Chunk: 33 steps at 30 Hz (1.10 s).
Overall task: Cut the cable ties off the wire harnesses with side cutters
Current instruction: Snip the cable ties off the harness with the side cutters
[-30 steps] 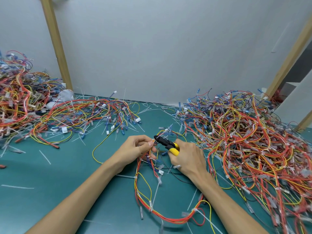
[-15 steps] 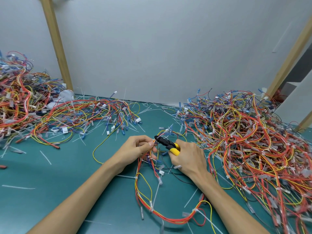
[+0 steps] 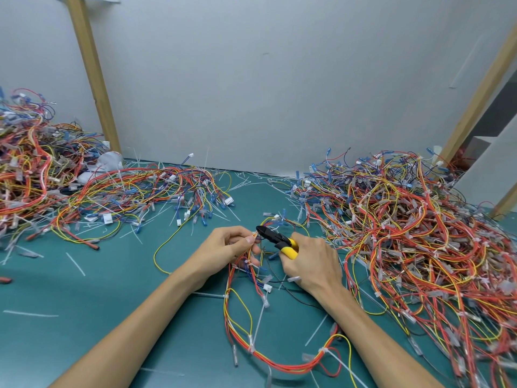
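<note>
A wire harness (image 3: pixel 243 326) of red, orange and yellow wires loops across the green mat in front of me, bound by white cable ties (image 3: pixel 250 340). My left hand (image 3: pixel 223 249) pinches a bundle of this harness near its top. My right hand (image 3: pixel 310 264) grips the side cutters (image 3: pixel 275 238), which have yellow handles and black jaws. The jaw tips point left and sit right at the wires held by my left fingers. Whether the jaws are around a tie is hidden by the fingers.
A large heap of harnesses (image 3: pixel 414 242) fills the right side of the mat. Another heap (image 3: pixel 28 169) and a spread of wires (image 3: pixel 145 191) lie at the left and back. Cut white tie pieces (image 3: pixel 75 264) are scattered on the green mat (image 3: pixel 84 303). A grey wall stands behind.
Almost nothing has moved. Both hands and the cutters stay in the same place at the harness bundle.
</note>
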Motion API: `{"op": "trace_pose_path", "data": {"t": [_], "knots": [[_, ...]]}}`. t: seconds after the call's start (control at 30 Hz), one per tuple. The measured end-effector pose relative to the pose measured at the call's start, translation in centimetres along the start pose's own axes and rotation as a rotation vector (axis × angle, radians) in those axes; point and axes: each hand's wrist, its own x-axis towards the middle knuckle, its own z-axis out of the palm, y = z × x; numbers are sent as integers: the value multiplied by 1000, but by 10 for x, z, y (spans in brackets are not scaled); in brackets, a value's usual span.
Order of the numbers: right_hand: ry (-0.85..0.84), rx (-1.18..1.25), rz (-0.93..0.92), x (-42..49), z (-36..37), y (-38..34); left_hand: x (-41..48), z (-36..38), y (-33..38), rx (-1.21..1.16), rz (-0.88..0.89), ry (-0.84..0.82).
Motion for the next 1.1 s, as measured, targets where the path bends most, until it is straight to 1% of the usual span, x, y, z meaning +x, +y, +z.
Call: {"op": "trace_pose_path", "data": {"t": [0.13, 0.27, 0.33, 0.4, 0.47, 0.53, 0.63, 0.7, 0.8, 0.9, 1.03, 1.1], "knots": [[46, 172, 102, 0, -1, 3, 2, -1, -3, -15, 5, 34], [96, 357, 130, -1, -3, 6, 6, 0, -6, -7, 9, 75], [107, 405, 149, 0, -4, 5, 10, 0, -5, -59, -23, 52], [114, 421, 166, 0, -4, 4, 14, -1, -2, -180, -89, -1], [122, 422, 179, 0, -2, 5, 15, -7, -4, -289, -109, -59], [137, 427, 199, 0, -1, 6, 15, -12, -5, -311, -117, -91], [184, 465, 225, 1, -1, 7, 15, -12, -7, -282, -97, -87], [210, 524, 243, 2, -1, 8, 12, -11, -7, -225, -37, -77], [238, 571, 250, 2, -1, 8, 4, -12, -6, -71, 60, -83], [242, 595, 238, 2, -2, 7, 0, -8, -4, -8, 125, -63], [271, 663, 235, 2, -3, 8, -1, -3, -2, 104, 155, -1], [256, 693, 241, 3, -3, 9, -1, -2, -1, 146, 143, 31]]}}
